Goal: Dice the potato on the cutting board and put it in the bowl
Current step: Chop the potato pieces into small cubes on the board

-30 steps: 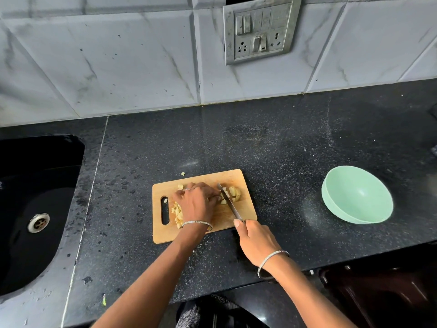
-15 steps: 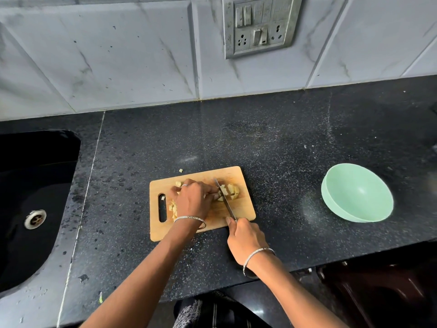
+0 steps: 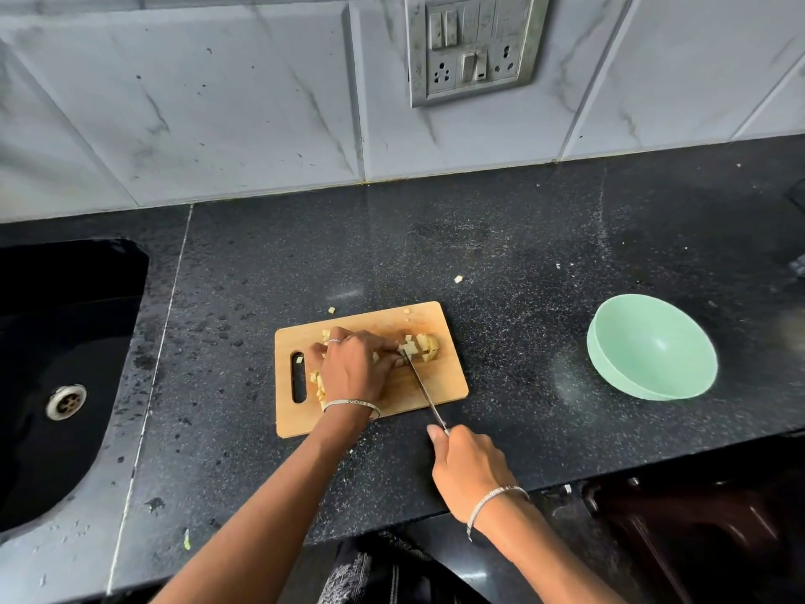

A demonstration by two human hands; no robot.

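Note:
A small wooden cutting board (image 3: 440, 388) lies on the black counter. My left hand (image 3: 353, 368) rests on it, its curled fingers holding down potato that it mostly hides. Diced potato pieces (image 3: 420, 347) lie to the right of the fingers, and more cubes (image 3: 317, 381) show beside the wrist. My right hand (image 3: 468, 466) grips the handle of a knife (image 3: 424, 392) just off the board's front edge. The blade tip sits at the diced pieces beside my left fingertips. The mint green bowl (image 3: 651, 346) stands empty to the right.
A black sink (image 3: 65, 364) with a steel drain is sunk in at the left. Stray potato bits (image 3: 458, 279) lie on the counter behind the board. A tiled wall with a switch panel (image 3: 472, 45) runs along the back. The counter's front edge is near my right wrist.
My right hand and the knife have drawn back toward me, so the handle is now off the board's front edge. A potato bit now lies on the counter behind the board.

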